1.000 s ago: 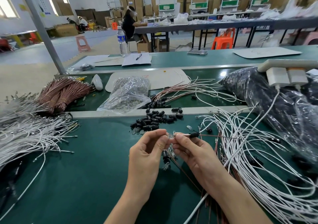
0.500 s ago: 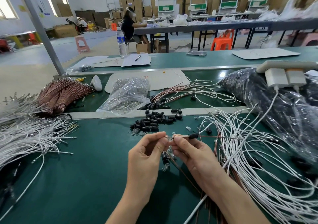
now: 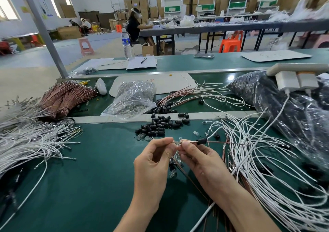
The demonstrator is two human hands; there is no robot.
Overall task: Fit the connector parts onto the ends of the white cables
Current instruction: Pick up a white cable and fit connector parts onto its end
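Mid-fit: left hand [image 3: 153, 162] pinches a small clear part [image 3: 178, 142], right hand [image 3: 201, 160] pinches the white cable end [image 3: 193, 141] touching it, both above the bench [image 3: 89, 178]. A black connector sleeve [image 3: 202, 141] is already threaded just right of the fingertips. Next, probably: seat the part squarely, then slide the sleeve over. Needs fine alignment

The left hand [image 3: 151, 162] and the right hand [image 3: 201, 160] are both bare, with skin uncovered from fingertips to wrists. The left forearm [image 3: 140, 210] comes in from the near edge at the middle and the right forearm [image 3: 240, 205] from the near right, each bare as far as it shows. Knuckles and tendons stand out on the backs of the hands. The visible nails look short and plain.
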